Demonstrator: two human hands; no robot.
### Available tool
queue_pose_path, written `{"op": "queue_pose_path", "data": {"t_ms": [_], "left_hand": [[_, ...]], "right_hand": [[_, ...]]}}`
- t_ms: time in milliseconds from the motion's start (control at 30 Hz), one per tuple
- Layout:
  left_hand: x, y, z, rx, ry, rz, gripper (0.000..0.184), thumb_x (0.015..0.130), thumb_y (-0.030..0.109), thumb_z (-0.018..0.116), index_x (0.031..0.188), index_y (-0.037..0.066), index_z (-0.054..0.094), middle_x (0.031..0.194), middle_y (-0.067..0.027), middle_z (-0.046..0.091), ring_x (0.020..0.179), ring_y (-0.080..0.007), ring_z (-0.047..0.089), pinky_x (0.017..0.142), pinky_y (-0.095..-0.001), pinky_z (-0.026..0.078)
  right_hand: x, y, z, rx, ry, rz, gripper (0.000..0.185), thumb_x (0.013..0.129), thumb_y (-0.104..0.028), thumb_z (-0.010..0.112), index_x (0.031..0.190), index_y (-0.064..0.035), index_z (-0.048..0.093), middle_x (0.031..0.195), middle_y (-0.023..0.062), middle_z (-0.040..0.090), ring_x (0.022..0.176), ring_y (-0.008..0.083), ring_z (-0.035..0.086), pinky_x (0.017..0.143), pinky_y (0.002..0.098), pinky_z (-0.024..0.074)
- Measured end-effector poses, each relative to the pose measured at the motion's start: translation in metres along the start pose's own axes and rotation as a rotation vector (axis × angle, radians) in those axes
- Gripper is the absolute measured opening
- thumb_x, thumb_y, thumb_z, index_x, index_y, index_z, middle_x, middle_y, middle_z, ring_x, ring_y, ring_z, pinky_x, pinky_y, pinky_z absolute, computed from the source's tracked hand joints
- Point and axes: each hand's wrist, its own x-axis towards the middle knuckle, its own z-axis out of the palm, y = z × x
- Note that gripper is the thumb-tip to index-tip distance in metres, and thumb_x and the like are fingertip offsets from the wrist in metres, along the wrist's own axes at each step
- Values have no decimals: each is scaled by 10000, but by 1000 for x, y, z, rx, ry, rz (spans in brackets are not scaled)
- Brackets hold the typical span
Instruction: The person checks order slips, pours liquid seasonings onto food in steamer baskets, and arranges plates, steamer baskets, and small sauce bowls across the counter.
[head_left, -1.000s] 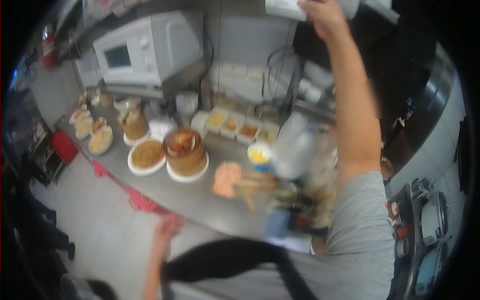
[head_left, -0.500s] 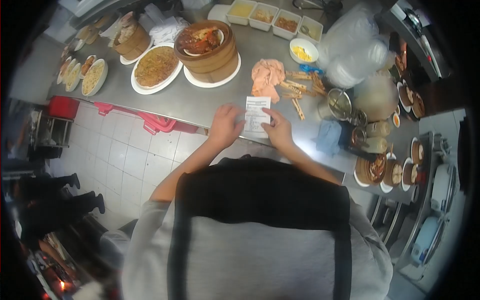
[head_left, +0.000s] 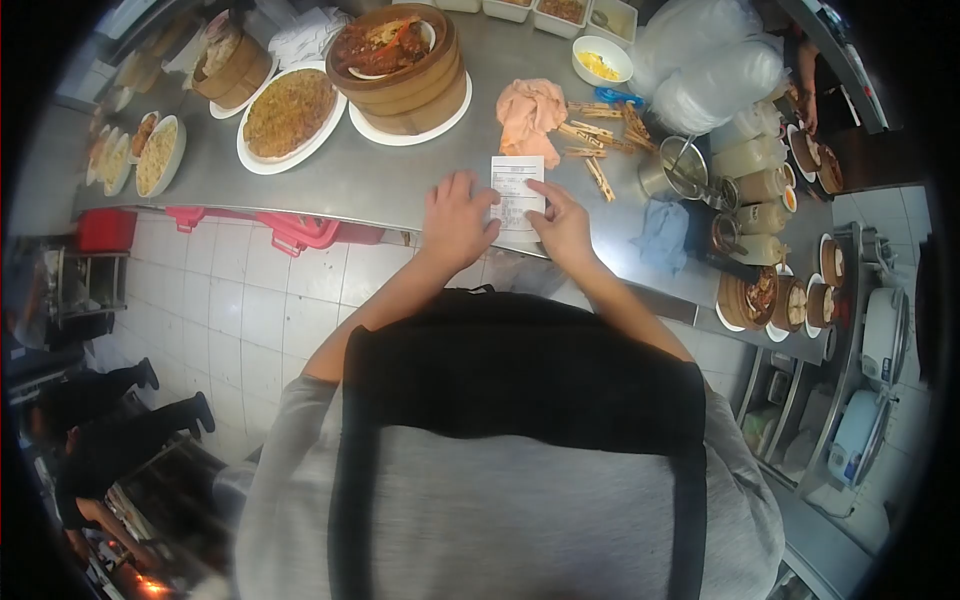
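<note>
Printed slip (head_left: 510,182) lies on steel counter (head_left: 390,190) nr pink cloth (head_left: 530,112), prob. steadied: L hand (head_left: 458,225), fingers loosely spread, at one edge, R hand (head_left: 567,228), thumb & index apart, opp.

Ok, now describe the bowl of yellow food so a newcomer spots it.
On the steel counter, find the row of boxy white containers along the back. The bowl sits just in front, beside the clear plastic heap. Unlike those containers, it's round, with bright yellow food.
</note>
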Motion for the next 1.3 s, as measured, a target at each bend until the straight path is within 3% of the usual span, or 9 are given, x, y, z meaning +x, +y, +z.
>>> {"op": "queue_pose_path", "data": {"t_ms": [400,500,800,900,1000,1033,1100,1233,1300], "left_hand": [[-5,-2,2,-6,47,38,255,677,212,713,916,184,627,1194,-94,450,1175,-295,389,941,-476,308],[-3,-11,-16,163,12,-39,220,694,204,698,894,151,622,1165,-91,467,1147,-284,411,923,-464,322],[-24,-61,-26,102,291,-140,180,715,159,682,837,102,561,1004,-85,532,1021,-299,473,846,-438,362],[-14,-61,-3,38,428,-3,147,694,127,675,762,76,555,938,-93,556,941,-316,504,794,-435,384],[1,-64,17,-95,392,135,148,648,112,663,742,80,554,928,-99,564,913,-316,512,764,-434,400],[4,-61,19,-35,367,159,207,648,136,672,811,85,555,971,-101,553,927,-312,506,786,-437,394],[-1,-48,11,20,315,86,318,701,218,671,967,98,544,1072,-104,507,1044,-303,462,867,-437,367],[-8,-45,7,44,270,51,363,762,293,644,1048,97,535,1113,-116,487,1129,-310,418,927,-451,341],[-14,-42,9,37,295,25,368,765,300,643,1047,89,536,1119,-124,486,1125,-318,421,927,-459,340]], "right_hand": [[1,-2,-2,-30,-1,-9,435,683,-15,670,1112,-68,619,1102,117,596,609,156,519,610,264,465],[1,-3,-2,-32,-2,-19,434,687,-16,668,1115,-72,619,1099,111,596,608,151,520,610,260,465],[3,-7,-6,24,-19,25,444,724,30,627,1154,-81,601,1128,115,586,669,158,563,624,246,475],[13,-36,-27,-32,-9,-224,456,739,72,579,1165,-91,596,1163,121,575,841,215,609,732,273,495],[62,-107,-86,-439,47,-784,474,709,108,542,1135,-86,614,1128,143,602,1017,285,586,898,343,455],[76,-136,-101,-219,31,-766,433,694,108,540,1089,-47,625,1070,136,630,1019,290,587,891,355,459],[117,-195,-152,-457,175,-1109,376,684,138,527,1004,-23,641,1019,123,640,1024,289,583,889,358,457],[191,-335,-280,-833,504,-1349,265,835,57,516,1039,-53,643,1058,95,638,1087,246,561,922,309,436],[240,-374,-319,-949,524,-1425,268,880,-8,504,1117,-68,614,1201,81,558,1173,198,490,978,290,389]]}}
